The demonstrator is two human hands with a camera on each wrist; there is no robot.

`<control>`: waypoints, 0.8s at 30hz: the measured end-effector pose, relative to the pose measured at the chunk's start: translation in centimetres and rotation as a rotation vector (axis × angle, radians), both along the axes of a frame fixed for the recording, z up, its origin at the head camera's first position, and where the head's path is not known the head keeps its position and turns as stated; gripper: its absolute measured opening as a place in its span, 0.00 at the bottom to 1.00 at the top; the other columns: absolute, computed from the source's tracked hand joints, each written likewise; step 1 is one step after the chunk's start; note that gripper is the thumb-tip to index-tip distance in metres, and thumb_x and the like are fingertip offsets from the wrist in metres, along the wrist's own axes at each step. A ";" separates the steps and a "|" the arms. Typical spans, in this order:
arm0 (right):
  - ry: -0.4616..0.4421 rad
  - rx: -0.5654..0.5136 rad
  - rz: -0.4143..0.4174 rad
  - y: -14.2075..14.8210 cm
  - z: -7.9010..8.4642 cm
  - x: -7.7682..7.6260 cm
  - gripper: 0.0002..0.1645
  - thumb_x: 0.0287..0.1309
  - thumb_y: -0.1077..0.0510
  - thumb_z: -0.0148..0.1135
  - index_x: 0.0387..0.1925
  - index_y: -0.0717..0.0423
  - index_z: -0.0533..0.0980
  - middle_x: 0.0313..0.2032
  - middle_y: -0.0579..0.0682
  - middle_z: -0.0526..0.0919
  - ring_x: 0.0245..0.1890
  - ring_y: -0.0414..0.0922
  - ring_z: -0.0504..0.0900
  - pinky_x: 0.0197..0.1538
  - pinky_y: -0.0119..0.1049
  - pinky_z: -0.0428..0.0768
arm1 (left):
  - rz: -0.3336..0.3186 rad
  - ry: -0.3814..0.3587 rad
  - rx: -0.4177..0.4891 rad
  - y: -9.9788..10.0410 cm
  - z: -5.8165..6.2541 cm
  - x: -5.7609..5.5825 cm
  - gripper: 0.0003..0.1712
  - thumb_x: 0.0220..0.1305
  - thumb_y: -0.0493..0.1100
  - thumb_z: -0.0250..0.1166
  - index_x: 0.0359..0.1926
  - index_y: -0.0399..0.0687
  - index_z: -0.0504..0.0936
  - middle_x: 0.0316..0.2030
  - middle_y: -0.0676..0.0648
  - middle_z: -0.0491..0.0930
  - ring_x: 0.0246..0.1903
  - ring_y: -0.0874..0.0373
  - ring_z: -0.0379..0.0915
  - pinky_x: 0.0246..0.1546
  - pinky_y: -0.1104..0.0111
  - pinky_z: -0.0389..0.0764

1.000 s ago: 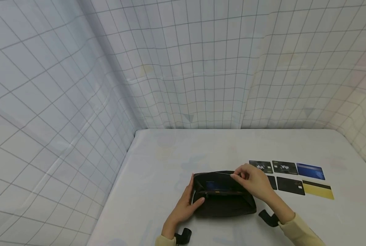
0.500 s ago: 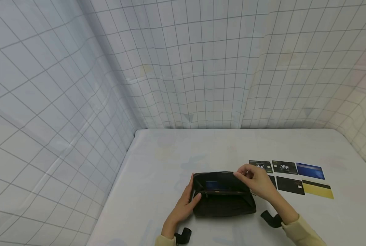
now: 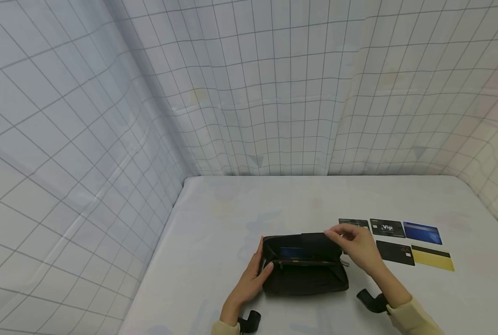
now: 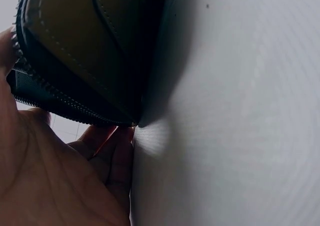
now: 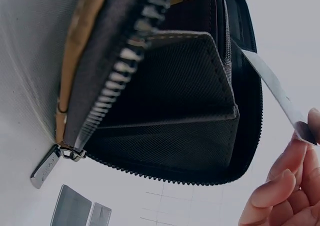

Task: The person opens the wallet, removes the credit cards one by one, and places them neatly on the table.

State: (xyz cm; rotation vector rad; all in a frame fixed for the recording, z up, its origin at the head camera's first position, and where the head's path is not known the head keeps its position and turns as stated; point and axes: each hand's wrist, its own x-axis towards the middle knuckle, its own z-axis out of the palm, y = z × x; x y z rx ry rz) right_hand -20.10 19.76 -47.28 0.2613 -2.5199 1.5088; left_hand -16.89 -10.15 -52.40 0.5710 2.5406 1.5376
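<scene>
A black zip-around wallet [image 3: 305, 283] stands unzipped on the white table, its compartments spread apart. My left hand [image 3: 248, 283] grips its left end, the thumb on the near edge and the fingers along the side. In the left wrist view, the thumb touches the zipper teeth of the wallet [image 4: 75, 50]. At the far right rim, my right hand [image 3: 356, 247] pinches a card [image 5: 274, 85] between thumb and fingers. The card's other end is at the wallet's back section; how deep it reaches is hidden. A blue card [image 3: 291, 252] shows inside the wallet.
Right of the wallet lie cards in two rows, among them a black Vip card [image 3: 387, 228], a blue card [image 3: 422, 232], a black card [image 3: 395, 252] and a yellow card [image 3: 433, 258]. My right hand partly covers the row ends. A metal zipper pull [image 5: 45, 167] hangs at the wallet's corner.
My right hand has shifted right along the wallet's far rim, the pinched card moving with it. Its dark face now shows more. The left thumb has shifted slightly; the wallet stays in place.
</scene>
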 end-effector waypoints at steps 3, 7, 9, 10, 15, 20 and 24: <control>-0.003 -0.018 -0.019 0.1 0.0 0.1 0.11 0.57 0.49 0.67 0.35 0.52 0.84 0.29 0.45 0.82 0.24 0.43 0.71 0.26 0.35 0.71 | 0.008 0.011 -0.008 0.0 -0.6 -0.2 0.38 0.74 0.45 0.48 0.75 0.51 0.36 0.73 0.42 0.39 0.70 0.41 0.38 0.61 0.40 0.49; 0.008 -0.052 -0.029 0.2 0.2 0.3 0.11 0.58 0.51 0.67 0.36 0.55 0.84 0.31 0.46 0.83 0.26 0.42 0.72 0.27 0.34 0.71 | 0.021 0.013 -0.022 -0.3 -2.5 -0.8 0.39 0.75 0.48 0.48 0.76 0.57 0.35 0.73 0.49 0.37 0.70 0.46 0.37 0.62 0.41 0.49; 0.015 -0.063 -0.038 0.3 0.2 0.4 0.11 0.58 0.52 0.67 0.36 0.55 0.84 0.31 0.47 0.83 0.26 0.42 0.72 0.27 0.33 0.71 | 0.020 0.010 -0.024 -0.4 -3.0 -1.0 0.39 0.75 0.50 0.48 0.76 0.57 0.36 0.73 0.51 0.37 0.70 0.47 0.37 0.61 0.41 0.50; 0.017 -0.066 -0.043 0.3 0.2 0.4 0.11 0.58 0.52 0.67 0.36 0.55 0.84 0.31 0.47 0.83 0.25 0.42 0.72 0.27 0.33 0.71 | 0.019 0.007 -0.019 -0.4 -3.1 -1.1 0.39 0.74 0.50 0.48 0.76 0.58 0.36 0.73 0.51 0.37 0.70 0.47 0.37 0.61 0.41 0.50; 0.009 -0.046 -0.087 1.0 -0.1 0.6 0.12 0.58 0.50 0.66 0.35 0.54 0.84 0.25 0.47 0.79 0.23 0.42 0.70 0.24 0.33 0.68 | 0.017 0.006 -0.013 -0.5 -3.2 -1.1 0.39 0.74 0.50 0.48 0.76 0.57 0.36 0.73 0.51 0.38 0.70 0.47 0.38 0.61 0.41 0.50; 0.000 -0.017 -0.124 2.1 -0.3 0.6 0.14 0.59 0.48 0.65 0.35 0.55 0.83 0.22 0.48 0.76 0.22 0.42 0.69 0.22 0.33 0.67 | 0.023 0.008 -0.021 -0.4 -3.1 -1.0 0.39 0.75 0.47 0.48 0.76 0.51 0.37 0.73 0.46 0.39 0.70 0.44 0.38 0.61 0.40 0.50; -0.011 -0.017 -0.164 3.2 -0.5 0.7 0.15 0.60 0.48 0.64 0.36 0.57 0.83 0.23 0.49 0.76 0.22 0.42 0.68 0.22 0.33 0.67 | 0.016 -0.003 -0.004 -0.4 -3.1 -1.1 0.39 0.74 0.44 0.49 0.75 0.48 0.37 0.73 0.43 0.39 0.70 0.41 0.38 0.60 0.38 0.48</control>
